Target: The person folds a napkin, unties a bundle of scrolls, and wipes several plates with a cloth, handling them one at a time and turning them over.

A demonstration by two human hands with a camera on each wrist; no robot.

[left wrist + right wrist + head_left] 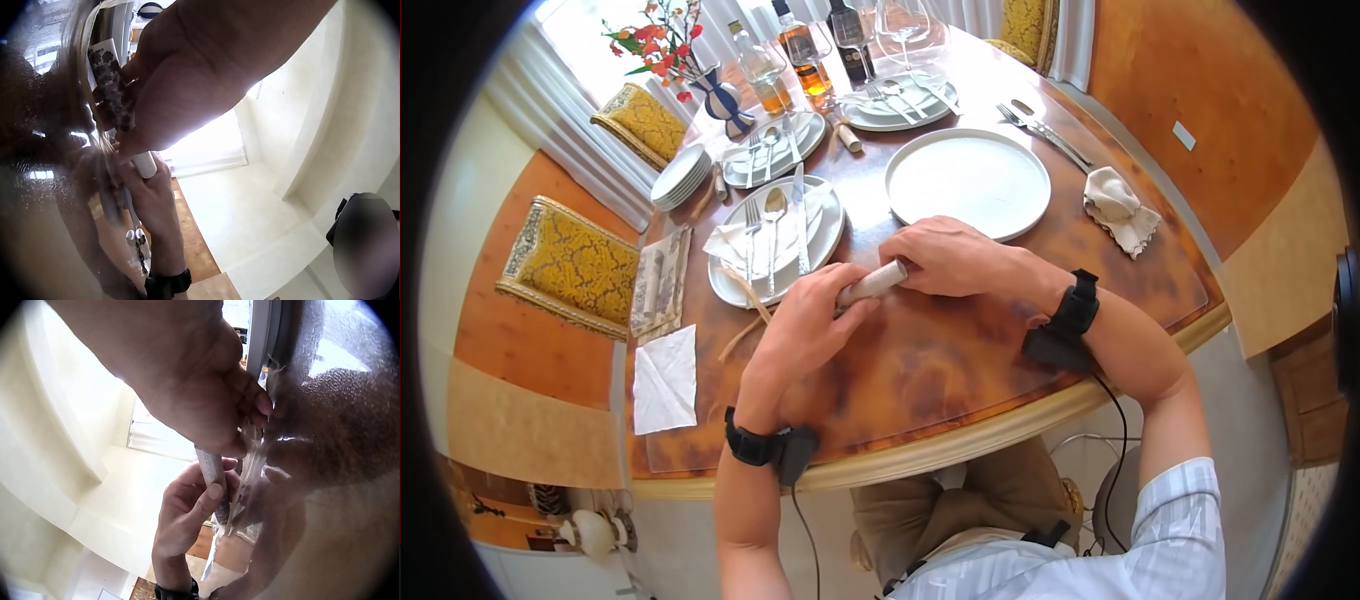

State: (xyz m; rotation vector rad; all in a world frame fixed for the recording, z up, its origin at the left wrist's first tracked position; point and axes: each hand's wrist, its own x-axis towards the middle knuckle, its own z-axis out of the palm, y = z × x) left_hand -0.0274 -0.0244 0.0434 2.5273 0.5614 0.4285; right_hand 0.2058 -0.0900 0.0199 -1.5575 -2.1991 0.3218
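Note:
My left hand (800,315) grips a rolled napkin (872,284), its thumb along the near side. Dark floral print covers the roll's body (111,78); its ends are pale. At the roll's right end is my right hand (955,257), fingers curled down around it, fingertips mostly hidden in the head view. From the right wrist, the napkin passes behind the right hand and under the left thumb (214,492). Both hands are close over the glossy table (940,370). A tan raffia strip (745,332) lies beside the left wrist.
Beyond the hands stand a large white plate (968,180) and a setting with knife (800,225), fork and spoon. Folded printed cloths (660,283) and a white napkin (666,380) lie left. A knotted napkin (1118,205) lies right. Bottles (805,60) and glasses stand behind.

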